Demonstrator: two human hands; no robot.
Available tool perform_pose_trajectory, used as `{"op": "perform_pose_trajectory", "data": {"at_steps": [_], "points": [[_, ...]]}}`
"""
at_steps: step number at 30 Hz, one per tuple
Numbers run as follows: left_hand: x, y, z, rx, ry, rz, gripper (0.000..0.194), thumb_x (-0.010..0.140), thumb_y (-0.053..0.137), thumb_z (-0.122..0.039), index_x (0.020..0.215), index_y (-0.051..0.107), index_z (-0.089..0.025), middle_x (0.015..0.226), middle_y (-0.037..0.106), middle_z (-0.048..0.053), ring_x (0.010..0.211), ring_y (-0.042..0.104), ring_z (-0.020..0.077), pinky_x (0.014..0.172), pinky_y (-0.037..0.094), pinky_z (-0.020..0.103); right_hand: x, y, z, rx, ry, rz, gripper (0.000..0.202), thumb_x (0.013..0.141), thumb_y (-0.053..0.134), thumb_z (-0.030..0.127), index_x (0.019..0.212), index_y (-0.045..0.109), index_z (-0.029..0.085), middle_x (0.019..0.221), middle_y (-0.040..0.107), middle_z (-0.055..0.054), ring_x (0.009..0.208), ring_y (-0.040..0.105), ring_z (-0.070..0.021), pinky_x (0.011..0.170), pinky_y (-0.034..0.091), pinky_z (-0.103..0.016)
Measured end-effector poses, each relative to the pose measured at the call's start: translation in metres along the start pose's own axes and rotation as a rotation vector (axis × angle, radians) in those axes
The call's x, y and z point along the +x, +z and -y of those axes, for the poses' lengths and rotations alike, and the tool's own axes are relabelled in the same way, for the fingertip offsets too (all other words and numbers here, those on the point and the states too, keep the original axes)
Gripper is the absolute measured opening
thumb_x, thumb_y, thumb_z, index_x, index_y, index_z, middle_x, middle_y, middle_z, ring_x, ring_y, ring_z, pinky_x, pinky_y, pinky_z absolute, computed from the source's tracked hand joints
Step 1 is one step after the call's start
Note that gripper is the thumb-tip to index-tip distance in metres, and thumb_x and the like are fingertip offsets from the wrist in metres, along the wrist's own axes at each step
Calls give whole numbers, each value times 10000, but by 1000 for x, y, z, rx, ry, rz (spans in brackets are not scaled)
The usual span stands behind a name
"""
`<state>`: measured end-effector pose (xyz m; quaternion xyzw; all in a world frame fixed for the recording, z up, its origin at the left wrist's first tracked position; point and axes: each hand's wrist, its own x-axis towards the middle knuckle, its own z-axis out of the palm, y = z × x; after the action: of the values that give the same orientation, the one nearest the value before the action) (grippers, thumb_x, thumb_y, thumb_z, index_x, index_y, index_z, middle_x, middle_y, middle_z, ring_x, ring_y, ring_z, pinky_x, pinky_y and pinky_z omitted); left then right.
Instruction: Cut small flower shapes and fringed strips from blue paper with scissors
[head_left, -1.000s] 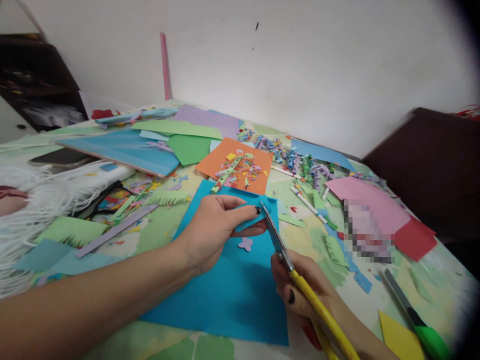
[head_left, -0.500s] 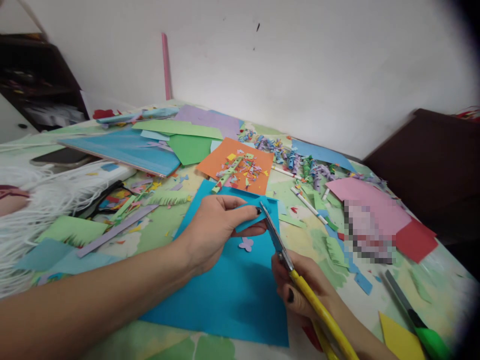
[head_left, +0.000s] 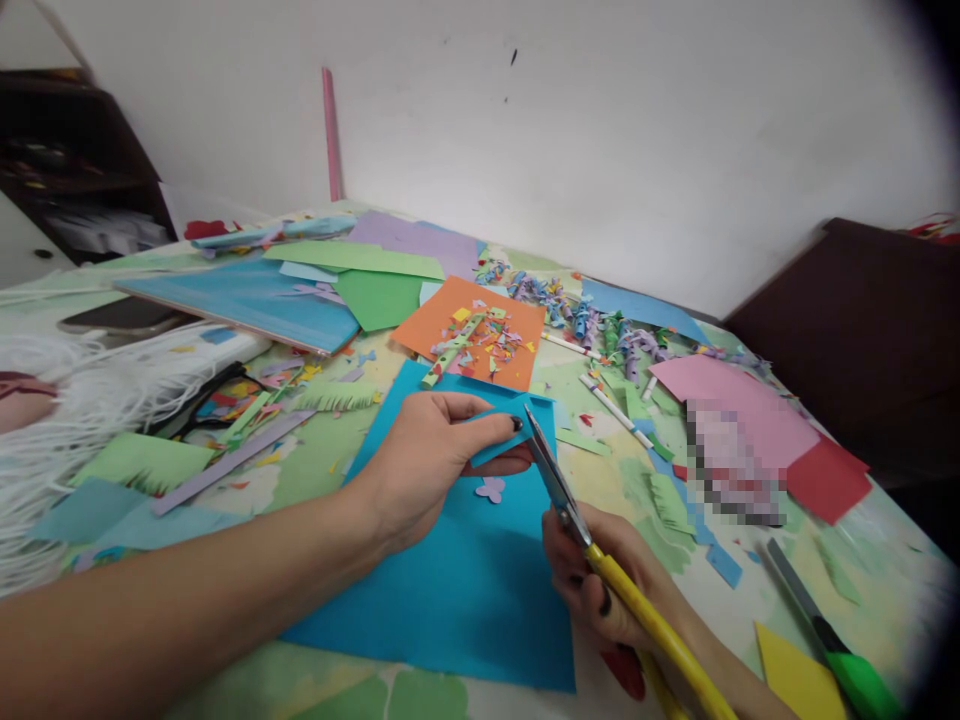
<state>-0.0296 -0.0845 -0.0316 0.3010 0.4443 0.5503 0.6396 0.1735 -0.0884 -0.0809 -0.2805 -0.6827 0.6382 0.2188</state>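
Observation:
Between thumb and fingers, my left hand pinches a small piece of blue paper. My right hand grips yellow-handled scissors, whose blade tips meet the right edge of that piece. Both hands are above a large blue sheet lying on the table. A small purple paper flower rests on the sheet, just below my left fingers. Behind the hands, an orange sheet carries many coloured scraps and a green punched strip.
Green-handled scissors and a yellow paper lie at the lower right. White cord, a phone and a blue folder are on the left. Pink paper lies at the right. A white wall stands behind.
My right thumb and the yellow scissor handles have shifted slightly down and to the right. My left hand keeps the blue piece in nearly the same place.

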Motion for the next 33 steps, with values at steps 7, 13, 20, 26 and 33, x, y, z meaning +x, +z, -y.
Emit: {"op": "perform_pose_trajectory", "data": {"at_steps": [7,13,20,26,33], "points": [[0,0,0,-7,-2,-8,119,669,731,-201,613,664,-120,703,717,57,709,696,199,719,570,314,-2,7,8,75,31,-64,404,800,610,538,734,393,204,640,294,54,506,212,-86,414,155,-217],[0,-1,1,-10,-5,-9,118,669,733,-197,613,662,-121,690,708,50,704,694,195,724,569,316,-3,10,17,53,83,-76,398,804,600,543,739,400,206,633,282,57,474,197,-78,379,159,-211],[2,-1,1,-7,-6,-15,125,657,741,-209,610,663,-124,696,711,59,711,693,203,744,563,340,-2,13,22,91,138,-89,392,791,623,525,741,399,208,618,281,66,448,202,-66,358,179,-195],[1,-2,1,-14,-11,-18,125,663,737,-197,606,656,-120,681,698,50,701,691,198,723,570,320,0,12,20,80,100,-76,387,797,621,514,732,397,206,616,297,61,456,226,-68,361,173,-194],[1,0,1,-10,-13,-13,118,680,723,-188,614,659,-114,710,714,62,702,695,199,711,574,317,0,7,7,63,39,-62,398,818,582,545,747,380,210,640,299,60,459,205,-68,374,181,-201]]}}
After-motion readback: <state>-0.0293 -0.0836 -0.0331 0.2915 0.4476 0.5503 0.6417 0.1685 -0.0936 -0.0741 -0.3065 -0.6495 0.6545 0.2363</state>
